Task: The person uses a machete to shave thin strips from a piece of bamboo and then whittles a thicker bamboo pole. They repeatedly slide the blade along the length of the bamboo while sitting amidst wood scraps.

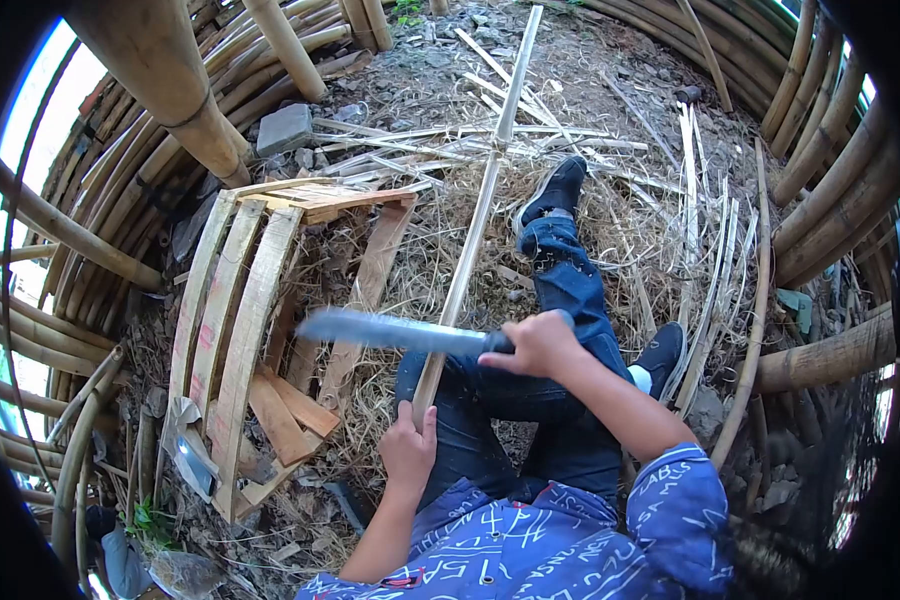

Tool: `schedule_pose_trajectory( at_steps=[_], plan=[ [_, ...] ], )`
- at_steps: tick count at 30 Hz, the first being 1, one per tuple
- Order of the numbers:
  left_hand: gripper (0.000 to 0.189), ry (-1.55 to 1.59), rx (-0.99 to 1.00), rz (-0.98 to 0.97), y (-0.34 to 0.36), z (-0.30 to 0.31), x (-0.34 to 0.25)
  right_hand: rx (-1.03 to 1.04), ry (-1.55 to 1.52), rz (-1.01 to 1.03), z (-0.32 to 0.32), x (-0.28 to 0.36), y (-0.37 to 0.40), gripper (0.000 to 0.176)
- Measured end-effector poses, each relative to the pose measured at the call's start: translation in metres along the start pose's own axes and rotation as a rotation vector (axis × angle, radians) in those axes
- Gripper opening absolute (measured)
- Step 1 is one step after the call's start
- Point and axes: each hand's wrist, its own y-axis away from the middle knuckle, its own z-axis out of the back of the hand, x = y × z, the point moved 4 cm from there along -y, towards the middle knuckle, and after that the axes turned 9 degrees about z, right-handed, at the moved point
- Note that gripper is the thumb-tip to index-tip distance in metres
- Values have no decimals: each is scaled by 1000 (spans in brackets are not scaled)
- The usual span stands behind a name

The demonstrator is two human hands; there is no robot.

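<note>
A long split bamboo strip [475,225] runs away from me over my leg, its near end gripped in my left hand [408,445] with the thumb laid along it. My right hand [542,345] is wrapped around the dark handle of a machete [395,331]. The blade points left, flat and slightly blurred, and crosses over the strip just beyond my left hand. A node shows on the strip about halfway along, and its far end reaches over the rubble.
A wooden crate [255,330] lies to my left with loose boards in it. Thin split strips [705,250] and shavings litter the ground ahead and right. A grey block [284,129] sits beyond the crate. Bamboo poles [835,350] surround the spot, one thick pole [160,80] standing at upper left.
</note>
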Motion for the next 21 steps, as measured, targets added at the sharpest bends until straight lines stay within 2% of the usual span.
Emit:
schedule_pose_trajectory(
  at_steps=[3, 6, 9, 10, 12, 16, 21],
  plan=[
    [40, 6, -27, -6, 1, -2, 5, 21, -2, 140, -17, 15, -6, 74],
    [39, 110, -70, -40, 2, -1, 9, -4, 24, 100, -9, 6, -16, 74],
    [37, 147, -7, -48, 1, -2, 11, -60, -15, -191, 9, -39, -31, 74],
    [37, 123, -6, -42, 0, -2, 10, -130, -59, -255, 22, -54, -32, 74],
    [37, 103, -10, -42, -1, 0, 6, -135, -100, -401, 27, -91, -40, 75],
    [36, 91, -4, -43, -1, -1, 6, -201, -69, -415, 27, -94, -34, 76],
    [36, 130, 13, -19, 0, -6, 9, -70, -161, -162, -6, -34, -14, 70]
  ],
)
